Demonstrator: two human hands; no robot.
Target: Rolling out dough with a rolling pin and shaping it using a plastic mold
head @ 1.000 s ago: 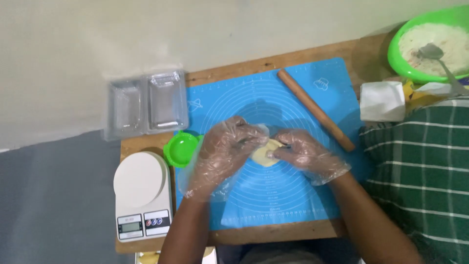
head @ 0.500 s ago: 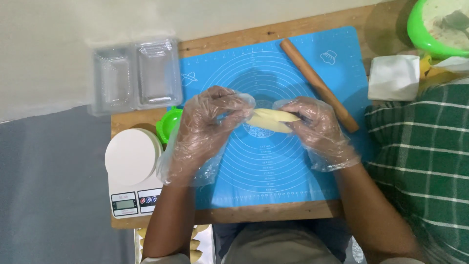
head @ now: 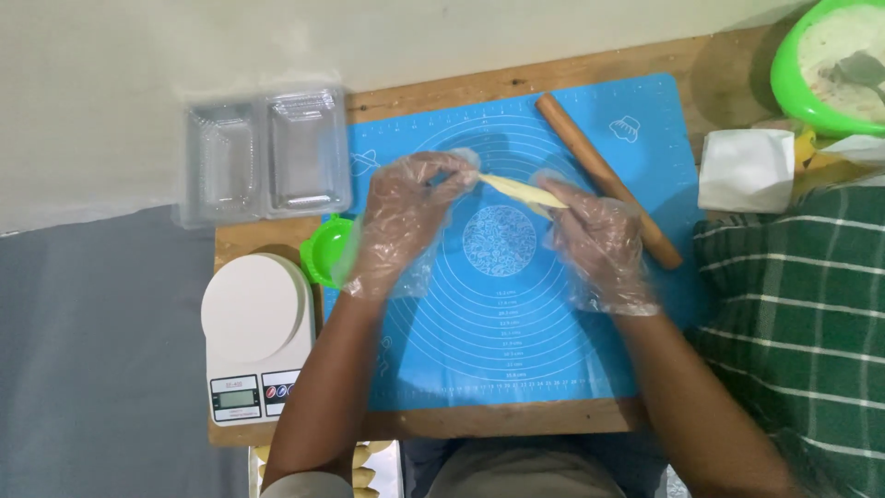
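My left hand point(head: 406, 217) and my right hand point(head: 595, 235), both in clear gloves, pinch closed on the two ends of one thin dough piece point(head: 518, 189), held above the blue mat point(head: 498, 341). On this mat lies one rolling pin point(head: 604, 175); left of it are one green mould point(head: 327, 249), one white scale point(head: 253, 337) and two clear trays point(head: 267, 157).

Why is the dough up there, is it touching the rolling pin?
Apart. The head view shows blue mat between the dough and the rolling pin.

Clear plastic clamshell package point(head: 265, 157) lies beside the scale's small grey screen point(head: 237, 398).
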